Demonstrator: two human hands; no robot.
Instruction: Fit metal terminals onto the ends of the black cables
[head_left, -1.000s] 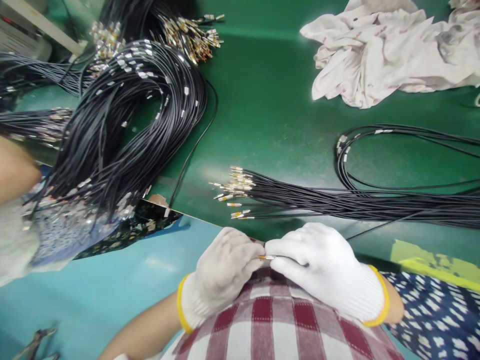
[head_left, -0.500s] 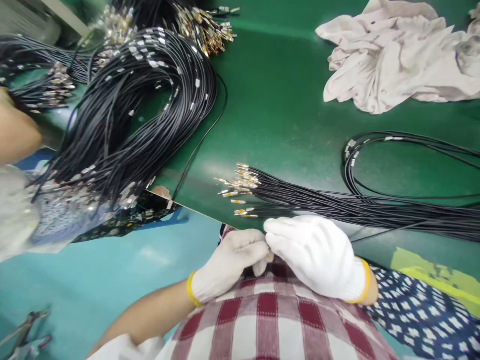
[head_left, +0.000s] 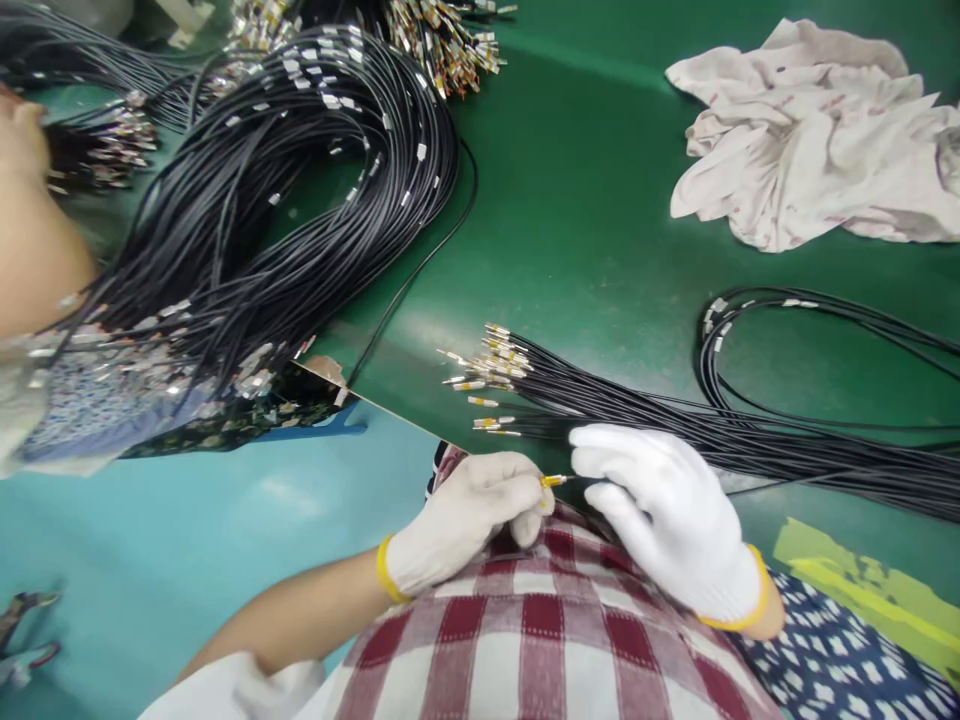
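Observation:
My left hand, in a white knit glove with a yellow cuff, is closed on the end of a thin black cable. The cable's metal tip with a yellow band, a cable terminal, sticks out between thumb and forefinger. Just to the right is my gloved right hand, its thumb and fingers apart; the held cable runs toward the gap between them. Behind it, a bundle of black cables lies on the table, the yellow-marked ends pointing left.
A large looped bundle of black cables with white tags lies at left on the green table. Another person's arm is beside it. A crumpled white cloth lies at back right, yellow tape near the front edge.
My right hand has moved right, away from my left hand, and its thumb and fingers have parted. The yellow-banded cable terminal now shows between them. The view has shifted slightly.

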